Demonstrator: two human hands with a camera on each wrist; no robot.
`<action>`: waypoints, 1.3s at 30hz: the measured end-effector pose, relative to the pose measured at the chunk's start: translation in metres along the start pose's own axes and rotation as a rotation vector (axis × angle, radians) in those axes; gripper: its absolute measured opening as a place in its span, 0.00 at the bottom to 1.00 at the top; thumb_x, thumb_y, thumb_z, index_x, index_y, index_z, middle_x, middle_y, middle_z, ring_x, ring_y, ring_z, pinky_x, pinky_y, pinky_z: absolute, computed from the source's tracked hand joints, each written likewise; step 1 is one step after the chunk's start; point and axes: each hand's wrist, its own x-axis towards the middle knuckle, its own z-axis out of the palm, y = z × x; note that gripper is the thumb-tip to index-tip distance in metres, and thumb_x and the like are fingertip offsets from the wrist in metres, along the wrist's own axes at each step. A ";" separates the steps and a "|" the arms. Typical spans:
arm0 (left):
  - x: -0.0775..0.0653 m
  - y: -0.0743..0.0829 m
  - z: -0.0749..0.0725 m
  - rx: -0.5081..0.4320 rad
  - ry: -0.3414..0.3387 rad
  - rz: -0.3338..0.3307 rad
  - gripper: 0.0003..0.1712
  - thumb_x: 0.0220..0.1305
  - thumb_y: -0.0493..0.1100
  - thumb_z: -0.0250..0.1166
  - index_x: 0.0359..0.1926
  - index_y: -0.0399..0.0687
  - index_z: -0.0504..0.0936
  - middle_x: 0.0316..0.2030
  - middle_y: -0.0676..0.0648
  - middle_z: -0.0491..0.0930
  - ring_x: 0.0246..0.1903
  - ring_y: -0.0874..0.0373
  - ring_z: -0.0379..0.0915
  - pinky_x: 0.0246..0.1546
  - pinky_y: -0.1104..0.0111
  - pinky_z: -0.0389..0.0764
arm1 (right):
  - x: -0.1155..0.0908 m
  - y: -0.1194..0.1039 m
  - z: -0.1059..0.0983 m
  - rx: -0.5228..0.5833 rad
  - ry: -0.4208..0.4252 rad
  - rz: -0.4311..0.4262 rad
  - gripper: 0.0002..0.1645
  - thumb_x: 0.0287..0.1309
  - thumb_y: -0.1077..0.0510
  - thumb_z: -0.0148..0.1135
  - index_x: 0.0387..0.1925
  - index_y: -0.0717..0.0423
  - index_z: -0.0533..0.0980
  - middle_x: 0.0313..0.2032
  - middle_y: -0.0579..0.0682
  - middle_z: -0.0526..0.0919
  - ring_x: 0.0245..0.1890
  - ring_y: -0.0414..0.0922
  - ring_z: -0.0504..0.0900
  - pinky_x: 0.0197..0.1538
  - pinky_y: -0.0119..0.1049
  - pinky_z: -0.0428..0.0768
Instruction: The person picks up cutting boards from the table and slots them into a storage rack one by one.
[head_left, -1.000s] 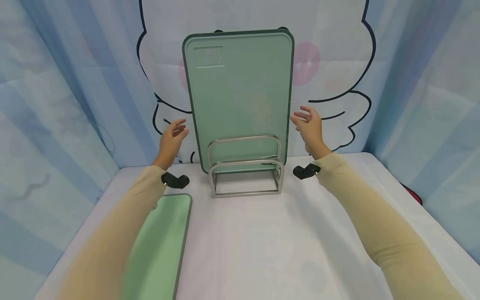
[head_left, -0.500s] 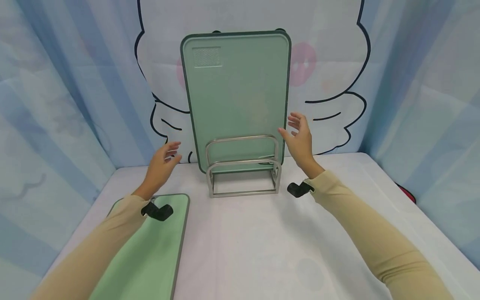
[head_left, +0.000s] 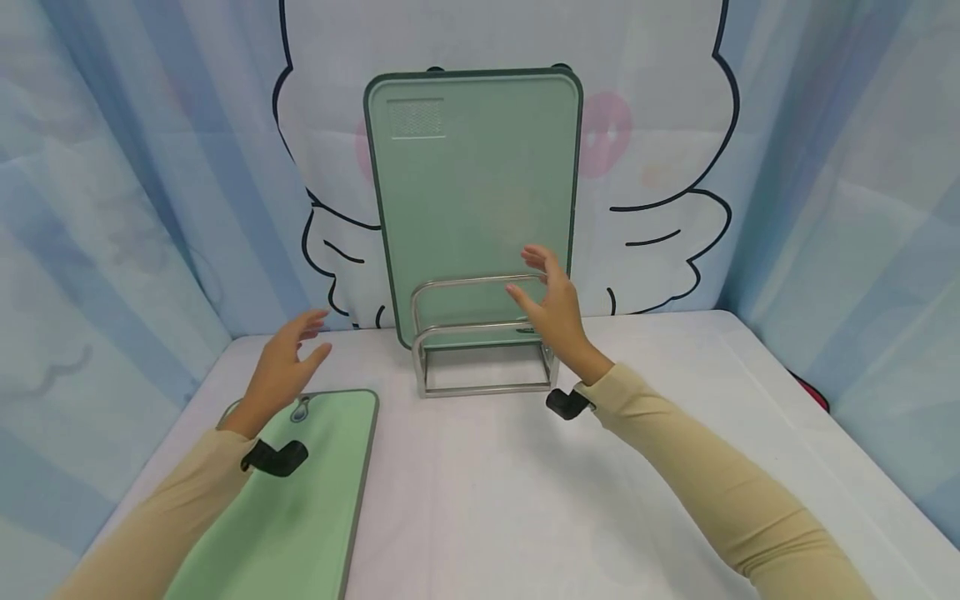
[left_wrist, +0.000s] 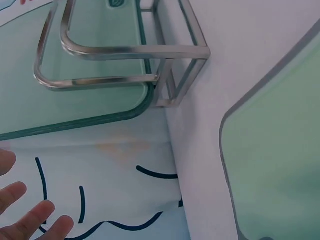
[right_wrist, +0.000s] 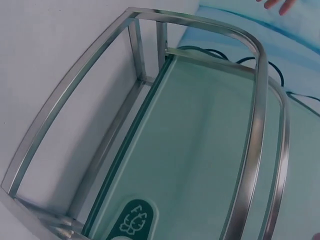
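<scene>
Hovering before the right part of the metal rack (head_left: 480,327), the right hand (head_left: 558,315) is parted, thumb well away from loosely bent fingers, and has hold of nothing. The left hand (head_left: 281,367) is likewise relaxed and unfilled, above the far end of the flat board (head_left: 315,483). Beige sleeves (head_left: 682,458) end at both wrists, where small black cameras (head_left: 276,458) are fixed.

The rack is of shiny bare metal, bent into round-cornered hoops on a rectangular base. In it stands the upright board (head_left: 472,183), smooth pale green with a darker rim, rounded corners and a finely patterned patch (head_left: 416,118) near one upper corner. The flat board, brighter green with a grey edge, lies on the pale-covered table (head_left: 465,483). Behind hangs a cloth backdrop (head_left: 660,100) with bold black outlines.

Since half a second ago the right hand has shifted leftward from the upright board's edge, and the left hand has drawn back and lower, uncovering the flat board's teardrop-shaped fitting (head_left: 300,410). The rack and upright board have stayed put.

The right wrist view shows a dark green emblem (right_wrist: 132,222) with pale line-work, mostly hidden from the head camera; the left wrist view separates the rack's end from the flat board.
</scene>
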 end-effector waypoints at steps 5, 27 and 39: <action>-0.010 -0.006 0.001 0.030 -0.002 -0.012 0.28 0.67 0.36 0.55 0.66 0.35 0.62 0.59 0.30 0.67 0.57 0.33 0.65 0.56 0.41 0.67 | -0.008 -0.006 0.015 -0.001 -0.026 -0.074 0.32 0.56 0.63 0.64 0.60 0.67 0.64 0.57 0.64 0.73 0.59 0.56 0.70 0.59 0.57 0.71; -0.040 -0.038 -0.008 0.056 0.003 -0.092 0.26 0.69 0.40 0.54 0.64 0.33 0.63 0.56 0.28 0.69 0.53 0.32 0.67 0.52 0.42 0.70 | -0.040 -0.060 0.089 0.025 -0.279 -0.255 0.27 0.55 0.62 0.66 0.56 0.65 0.69 0.51 0.58 0.78 0.54 0.49 0.76 0.58 0.41 0.76; -0.053 -0.051 -0.017 0.090 -0.032 -0.146 0.27 0.70 0.43 0.53 0.64 0.33 0.62 0.58 0.27 0.67 0.54 0.32 0.67 0.50 0.42 0.70 | -0.056 -0.073 0.124 0.000 -0.485 -0.186 0.27 0.56 0.59 0.65 0.57 0.59 0.69 0.52 0.52 0.79 0.51 0.44 0.79 0.53 0.35 0.78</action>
